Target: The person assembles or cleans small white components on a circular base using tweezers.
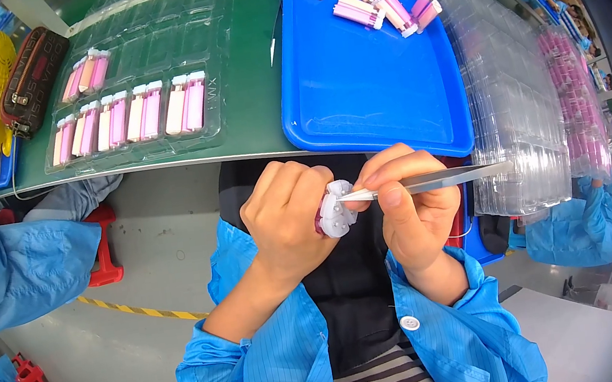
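Two at once: clasping a white-ended bundle [337, 211] over the lap in the left grip [285, 211], pinching metal tweezers [459, 175] against it in the right grip [421, 211]; facing a blue tray [371, 97] on the green surface [255, 97].

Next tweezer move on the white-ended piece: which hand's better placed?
Probably the right hand: it holds the tweezers, their tips at the white-ended piece. The left hand is occupied gripping that piece.

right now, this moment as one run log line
left grip: white-topped part | right grip: tweezers, tip at part | blue tray: pink-cream pieces | clear tray: more pieces
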